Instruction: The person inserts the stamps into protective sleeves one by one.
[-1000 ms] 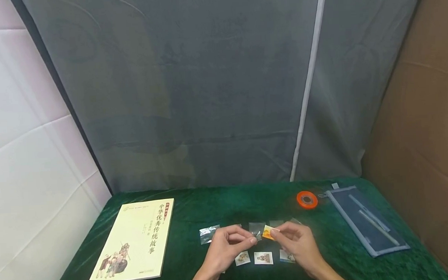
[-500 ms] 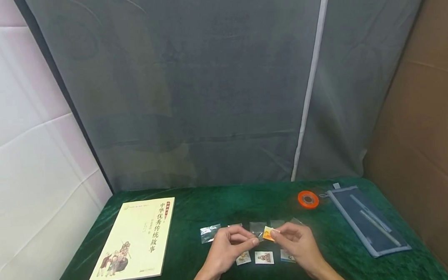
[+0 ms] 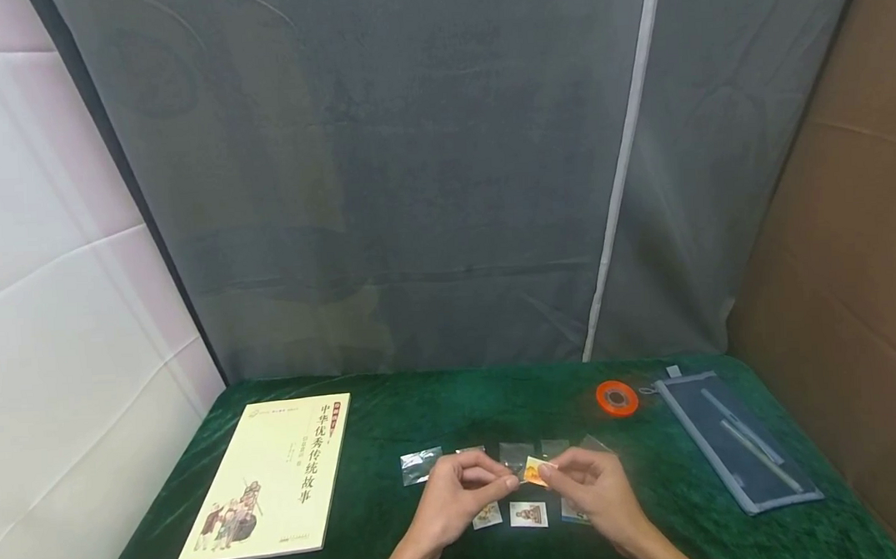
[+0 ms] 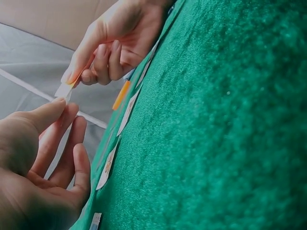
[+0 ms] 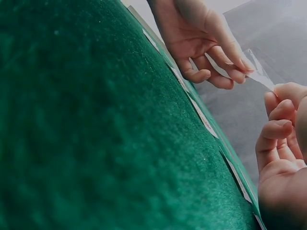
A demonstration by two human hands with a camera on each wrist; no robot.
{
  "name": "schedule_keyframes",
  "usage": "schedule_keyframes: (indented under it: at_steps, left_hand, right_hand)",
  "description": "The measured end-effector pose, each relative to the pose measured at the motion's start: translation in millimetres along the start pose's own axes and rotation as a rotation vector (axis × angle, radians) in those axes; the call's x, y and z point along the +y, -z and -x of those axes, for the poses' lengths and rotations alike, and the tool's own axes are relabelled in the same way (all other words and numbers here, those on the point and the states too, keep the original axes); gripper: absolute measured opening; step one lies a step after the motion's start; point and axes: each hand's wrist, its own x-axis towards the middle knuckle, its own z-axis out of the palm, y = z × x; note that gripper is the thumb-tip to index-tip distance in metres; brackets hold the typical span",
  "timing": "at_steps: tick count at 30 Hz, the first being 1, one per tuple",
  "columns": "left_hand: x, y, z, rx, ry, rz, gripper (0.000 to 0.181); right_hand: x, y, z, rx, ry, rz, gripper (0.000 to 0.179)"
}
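My right hand (image 3: 595,486) pinches a small yellow-orange picture card (image 3: 535,471) between thumb and fingers. Facing it, the left hand (image 3: 457,492) has thumb and forefinger pressed together on a small clear plastic bag (image 5: 259,75), which stretches between the two hands in the right wrist view. The card's near end meets the bag, close to the left fingertips. Both hands are raised over the green cloth. Below them lie small picture cards: one by the left hand (image 3: 487,515), a middle card (image 3: 529,515), and a third card (image 3: 574,512) partly hidden by the right hand.
Several clear bags, such as the leftmost bag (image 3: 422,466), lie in a row behind the hands. A cream book (image 3: 265,483) rests at left. To the right are an orange tape roll (image 3: 617,399) and a blue mesh zip pouch (image 3: 736,442) with slim items inside.
The yellow-orange card has shifted slightly toward the left hand and tilted a little. Both hands otherwise keep nearly the same place.
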Motion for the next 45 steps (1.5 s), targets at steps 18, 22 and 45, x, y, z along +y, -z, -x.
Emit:
schedule_keyframes:
  at_steps: [18, 22, 45]
  left_hand:
    - [0.1, -3.5, 0.5, -0.026, 0.014, 0.046, 0.019]
    - [1.4, -4.9, 1.1, -0.026, 0.027, 0.051, 0.019]
    - [0.7, -9.9, 1.2, -0.001, 0.051, 0.034, 0.023]
  right_hand:
    - [-1.1, 0.7, 0.7, -0.039, -0.030, 0.011, 0.010]
    - [0.1, 0.4, 0.6, -0.047, -0.026, 0.015, 0.010]
    - [1.9, 1.6, 1.8, -0.134, 0.033, -0.056, 0.010]
